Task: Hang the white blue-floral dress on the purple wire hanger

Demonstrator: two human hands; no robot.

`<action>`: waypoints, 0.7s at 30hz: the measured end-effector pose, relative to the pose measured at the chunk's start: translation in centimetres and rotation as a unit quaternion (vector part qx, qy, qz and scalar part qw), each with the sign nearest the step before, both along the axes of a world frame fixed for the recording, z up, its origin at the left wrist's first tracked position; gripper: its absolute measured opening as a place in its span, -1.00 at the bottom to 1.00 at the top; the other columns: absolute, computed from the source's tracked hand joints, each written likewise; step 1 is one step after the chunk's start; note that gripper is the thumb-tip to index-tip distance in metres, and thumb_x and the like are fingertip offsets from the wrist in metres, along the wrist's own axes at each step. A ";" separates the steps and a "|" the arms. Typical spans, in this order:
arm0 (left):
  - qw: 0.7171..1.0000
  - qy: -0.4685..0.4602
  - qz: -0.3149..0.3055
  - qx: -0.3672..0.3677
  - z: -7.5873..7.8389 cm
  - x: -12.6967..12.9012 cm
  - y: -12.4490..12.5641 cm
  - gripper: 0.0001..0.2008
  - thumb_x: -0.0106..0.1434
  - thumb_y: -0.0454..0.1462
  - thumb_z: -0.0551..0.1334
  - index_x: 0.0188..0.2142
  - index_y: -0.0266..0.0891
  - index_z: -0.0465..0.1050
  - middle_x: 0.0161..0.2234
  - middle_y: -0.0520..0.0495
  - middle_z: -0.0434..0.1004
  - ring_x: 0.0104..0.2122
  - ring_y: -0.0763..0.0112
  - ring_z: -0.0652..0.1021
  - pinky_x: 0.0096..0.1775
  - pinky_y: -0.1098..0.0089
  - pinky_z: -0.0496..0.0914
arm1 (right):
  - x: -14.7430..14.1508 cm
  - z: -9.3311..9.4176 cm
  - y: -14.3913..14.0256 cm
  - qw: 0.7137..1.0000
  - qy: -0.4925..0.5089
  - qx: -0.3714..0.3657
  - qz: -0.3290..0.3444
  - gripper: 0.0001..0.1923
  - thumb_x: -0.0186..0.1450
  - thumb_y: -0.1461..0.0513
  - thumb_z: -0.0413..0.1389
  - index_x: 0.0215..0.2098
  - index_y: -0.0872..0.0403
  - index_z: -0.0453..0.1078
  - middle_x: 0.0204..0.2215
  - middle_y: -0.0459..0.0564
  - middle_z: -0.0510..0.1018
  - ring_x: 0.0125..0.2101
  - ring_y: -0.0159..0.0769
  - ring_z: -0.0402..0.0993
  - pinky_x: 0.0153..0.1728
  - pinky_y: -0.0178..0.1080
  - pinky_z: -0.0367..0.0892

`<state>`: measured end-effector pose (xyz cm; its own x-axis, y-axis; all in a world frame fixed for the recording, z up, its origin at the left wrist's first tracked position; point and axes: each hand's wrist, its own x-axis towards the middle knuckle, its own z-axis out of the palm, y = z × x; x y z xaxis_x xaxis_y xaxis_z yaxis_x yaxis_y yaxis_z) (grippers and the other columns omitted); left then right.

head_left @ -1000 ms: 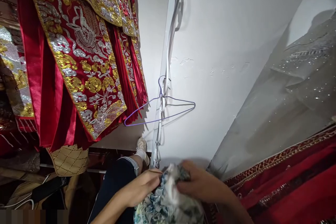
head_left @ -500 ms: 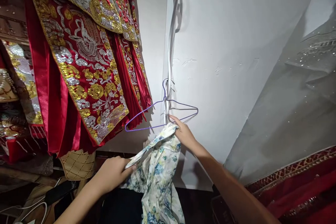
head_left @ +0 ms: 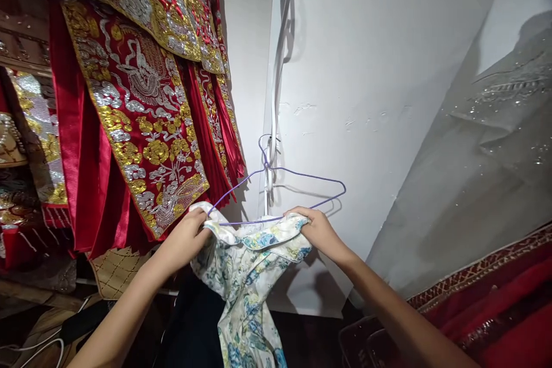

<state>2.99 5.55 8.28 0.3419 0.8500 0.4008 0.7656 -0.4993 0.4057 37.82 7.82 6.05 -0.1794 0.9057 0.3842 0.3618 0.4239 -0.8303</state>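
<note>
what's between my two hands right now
In the head view, the floral garment stretches from the left hand to the right hand, with the purple hanger's bottom wire running along its top edge.

Both hands, left (head_left: pixel 186 237) and right (head_left: pixel 315 230), are raised, fingers closed, arms extended.

red gold-embroidered robes (head_left: pixel 142 103) hanging left | white wall (head_left: pixel 366 69) | grey sequinned fabric (head_left: pixel 487 149) right

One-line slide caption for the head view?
Both hands, left and right, hold a floral garment up to a purple wire hanger beside red embroidered robes.
</note>
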 end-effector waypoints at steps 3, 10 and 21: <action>0.997 -0.041 -0.021 0.064 1.9 1.7 1.2 -0.87 0.31 -0.30 0.04 -0.26 -0.20 0.35 -0.19 -0.12 0.49 -0.14 0.19 0.50 -0.06 0.22 0.37 | -1.2 0.4 -0.8 1.000 0.002 -0.002 0.019 -0.55 0.09 0.38 0.02 -0.13 0.07 0.60 -0.20 -0.02 0.67 -0.24 -0.17 0.58 -0.22 -0.23 0.42; 0.993 -0.052 -0.039 0.101 4.0 2.5 5.0 -0.59 0.27 -0.42 0.01 0.06 -0.23 0.39 0.01 -0.16 0.54 -0.01 0.18 0.52 0.03 0.21 0.36 | 0.2 1.5 -2.1 0.995 -0.070 0.039 -0.053 -0.32 0.07 0.39 0.01 0.17 0.02 0.44 -0.21 -0.02 0.65 -0.23 -0.20 0.55 -0.17 -0.23 0.41; 0.978 -0.180 0.029 0.105 4.7 1.1 6.4 -0.73 0.34 -0.10 0.13 -0.14 -0.20 0.48 -0.22 -0.09 0.52 -0.21 0.25 0.51 -0.17 0.33 0.38 | 10.5 6.6 -1.4 0.992 0.066 -0.100 -0.039 -0.62 0.12 -0.02 0.29 -0.26 0.10 0.56 -0.37 0.10 0.65 -0.35 -0.04 0.59 -0.34 -0.14 0.46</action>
